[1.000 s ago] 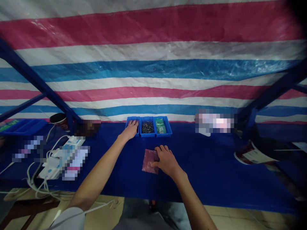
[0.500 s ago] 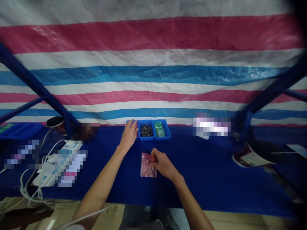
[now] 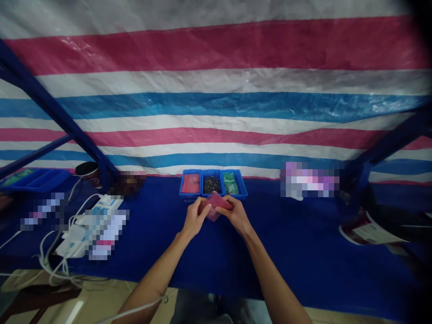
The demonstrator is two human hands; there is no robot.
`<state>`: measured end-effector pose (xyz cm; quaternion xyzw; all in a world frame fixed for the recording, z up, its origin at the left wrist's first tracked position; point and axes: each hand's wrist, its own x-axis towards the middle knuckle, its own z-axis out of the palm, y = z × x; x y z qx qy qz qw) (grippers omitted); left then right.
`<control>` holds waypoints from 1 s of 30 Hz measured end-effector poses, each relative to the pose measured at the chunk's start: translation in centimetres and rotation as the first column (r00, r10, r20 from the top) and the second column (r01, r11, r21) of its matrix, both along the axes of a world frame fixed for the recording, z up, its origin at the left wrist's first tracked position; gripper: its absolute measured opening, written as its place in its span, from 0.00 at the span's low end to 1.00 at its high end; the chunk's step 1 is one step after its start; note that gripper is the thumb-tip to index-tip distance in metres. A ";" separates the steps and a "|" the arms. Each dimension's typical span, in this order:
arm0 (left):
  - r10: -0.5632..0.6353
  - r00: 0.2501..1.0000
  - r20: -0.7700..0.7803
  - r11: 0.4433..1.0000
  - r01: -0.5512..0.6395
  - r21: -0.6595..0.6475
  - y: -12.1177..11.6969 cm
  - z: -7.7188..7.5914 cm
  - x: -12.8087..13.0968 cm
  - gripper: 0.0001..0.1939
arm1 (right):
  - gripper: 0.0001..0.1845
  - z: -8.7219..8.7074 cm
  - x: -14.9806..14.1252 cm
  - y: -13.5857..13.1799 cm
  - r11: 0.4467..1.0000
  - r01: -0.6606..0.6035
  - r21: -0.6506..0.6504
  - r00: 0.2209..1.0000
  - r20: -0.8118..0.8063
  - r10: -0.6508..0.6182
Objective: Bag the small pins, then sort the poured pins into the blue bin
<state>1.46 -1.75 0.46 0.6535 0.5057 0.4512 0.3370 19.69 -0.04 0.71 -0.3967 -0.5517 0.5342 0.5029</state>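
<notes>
Pink plastic bag now lifted off the table, between left hand and right hand; fingers curled closed on its edges, pinching from both sides for a shared hold; just before the blue parts tray.

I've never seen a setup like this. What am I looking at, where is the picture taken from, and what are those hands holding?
There is no machine here. These are a person's own bare hands, seen from a camera worn on their head, which looks forward and down. The left hand and right hand together hold a small pinkish-red plastic bag above a blue-covered table. Just beyond it stand three blue trays: one holds a red packet, the middle one small dark metal pieces, and the third a green packet. A striped tarpaulin hangs behind.
</notes>
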 end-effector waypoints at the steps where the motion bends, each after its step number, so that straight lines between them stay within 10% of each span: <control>1: -0.027 1.000 -0.005 0.999 0.027 -0.024 0.2 -0.1 0.1 0.18 | 0.22 -0.4 -0.2 0.0 1.000 0.021 -0.004 0.999 -0.029 -0.021; 11: -0.046 0.985 0.165 0.989 0.068 -0.132 0.3 -0.9 -0.1 0.20 | 0.21 -2.3 -1.3 -1.2 0.996 -0.080 -0.048 0.997 0.016 0.081; 30: -0.165 0.986 -0.001 0.984 0.165 -0.064 0.3 -0.9 -0.6 0.25 | 0.21 -2.2 -0.7 -1.9 0.977 -0.212 -0.037 0.972 0.096 0.215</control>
